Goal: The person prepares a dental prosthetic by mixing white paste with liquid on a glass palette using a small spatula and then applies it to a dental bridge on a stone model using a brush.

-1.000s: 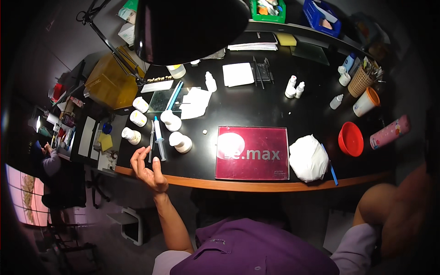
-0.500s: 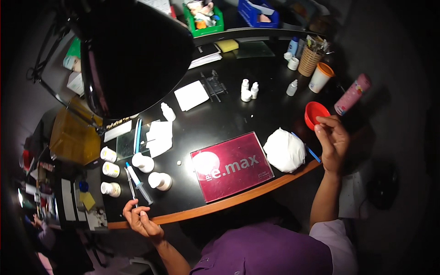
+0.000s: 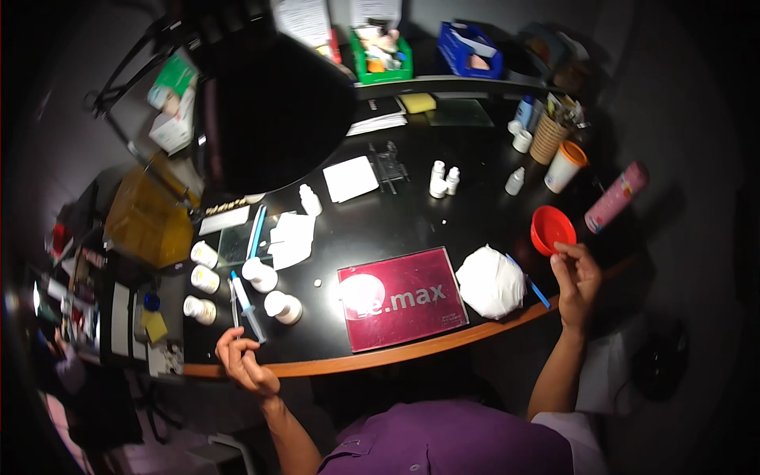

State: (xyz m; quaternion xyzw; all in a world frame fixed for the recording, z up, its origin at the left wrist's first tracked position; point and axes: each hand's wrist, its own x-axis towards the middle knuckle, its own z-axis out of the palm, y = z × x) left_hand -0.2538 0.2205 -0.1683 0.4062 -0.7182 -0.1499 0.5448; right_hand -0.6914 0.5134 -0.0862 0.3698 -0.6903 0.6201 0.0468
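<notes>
My right hand (image 3: 578,281), at the right end of the desk, pinches the near rim of a small red bowl (image 3: 552,231). The inside of the bowl shows in part. Toward the front left edge, the fingers of my left hand (image 3: 248,364) are closed around the lower end of a thin metal instrument (image 3: 234,307). Beside that instrument lies a syringe (image 3: 248,307) with a blue tip. A white rounded bundle (image 3: 491,283) rests left of my right hand, with a blue stick (image 3: 538,293) alongside. Between my hands is a maroon plate (image 3: 404,301).
Several white jars (image 3: 283,307) surround the syringe. A black lamp (image 3: 273,111) overhangs the back left. Small dropper bottles (image 3: 438,180), a white cup with an orange rim (image 3: 565,168) and a pink can (image 3: 617,198) stand farther back. The wooden desk edge (image 3: 380,360) curves in front.
The view has shifted, so the back of the desk shows more. My left fingers have come slightly nearer the syringe. The red bowl stays in my right hand.
</notes>
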